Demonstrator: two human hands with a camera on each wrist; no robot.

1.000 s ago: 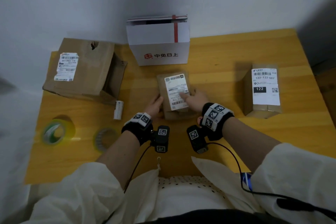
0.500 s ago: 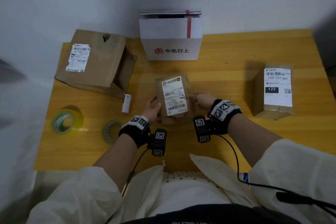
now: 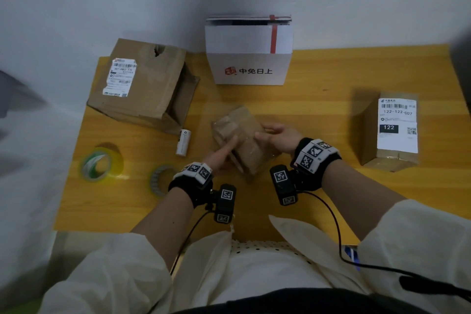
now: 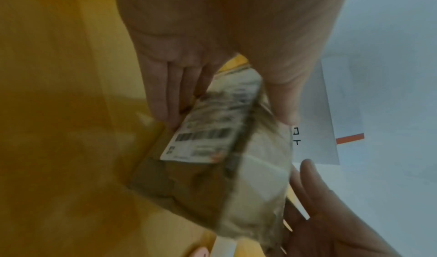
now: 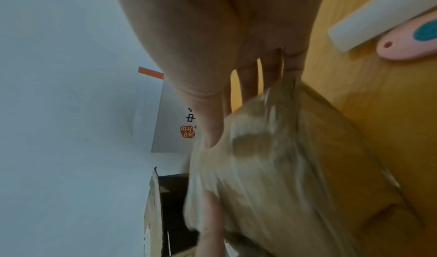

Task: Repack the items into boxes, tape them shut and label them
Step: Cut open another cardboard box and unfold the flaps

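Parcel (image 3: 242,140) tilted, long axis diagonal, label (image 4: 208,130) underneath.

I see my left hand (image 3: 216,159) and right hand (image 3: 279,136) gripping a brown parcel (image 3: 244,135) from either side. It sits tilted over the yellow counter (image 3: 331,79) (its upper face is plain, glossy with tape). Beyond my fingers (image 3: 228,146) stands a white box (image 3: 248,58). To their left lie a white roll (image 3: 183,142), a clear tape roll (image 3: 161,180), a green tape roll (image 3: 98,164) and an open brown box (image 3: 142,84). Well to their right is a labelled parcel (image 3: 392,132).
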